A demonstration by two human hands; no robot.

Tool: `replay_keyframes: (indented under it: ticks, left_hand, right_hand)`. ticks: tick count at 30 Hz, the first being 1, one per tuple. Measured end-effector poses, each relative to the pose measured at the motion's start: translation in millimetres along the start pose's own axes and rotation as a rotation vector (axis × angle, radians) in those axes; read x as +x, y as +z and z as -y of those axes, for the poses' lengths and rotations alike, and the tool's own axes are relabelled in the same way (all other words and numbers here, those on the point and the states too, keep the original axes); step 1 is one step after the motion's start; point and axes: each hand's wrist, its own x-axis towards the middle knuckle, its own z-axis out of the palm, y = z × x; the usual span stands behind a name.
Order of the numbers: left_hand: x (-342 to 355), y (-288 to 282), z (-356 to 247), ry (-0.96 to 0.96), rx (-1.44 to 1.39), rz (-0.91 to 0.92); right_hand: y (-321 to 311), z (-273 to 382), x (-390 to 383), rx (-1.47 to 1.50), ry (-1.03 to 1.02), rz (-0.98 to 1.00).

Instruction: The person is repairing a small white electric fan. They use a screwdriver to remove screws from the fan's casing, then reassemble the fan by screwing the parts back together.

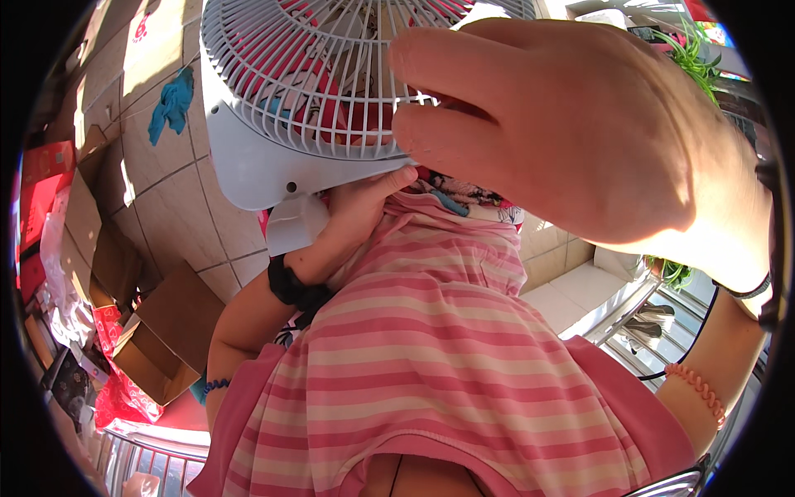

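Observation:
A pale grey-blue fan cover (248, 157) with a round slatted grille rests over my lap, its lower edge toward me. Patterned red, white and black cloth shows through the slats, and no blades are visible. My left hand (360, 207) grips the cover's lower edge, thumb on top and the other fingers mostly hidden. Beside that wrist is a pale, translucent flat piece (298, 224). Raised close to the camera, my right hand (546, 132) has its fingers stretched leftward across the grille, with a gap between them. Nothing shows in it.
At the left stand an open cardboard box (170, 331), a red box (45, 186) and crumpled plastic (66, 290). A blue cloth (172, 103) lies on the tiled floor (166, 190). Green plant leaves (694, 62) and a metal rack (654, 331) are at the right.

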Motion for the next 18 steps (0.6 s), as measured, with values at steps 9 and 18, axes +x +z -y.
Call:
replay_keyframes:
  ticks: [9, 18]
  left_hand:
    - [-0.8, -3.3, 6.3, 0.006, 0.046, -0.078]
    - [-1.1, 2.1, 1.6, 0.039, 0.052, -0.067]
  right_hand:
    - [0.4, -1.0, -2.3, 0.003, -0.001, -0.002]
    - [6.1, -2.6, 1.5, 0.018, -0.004, -0.005]
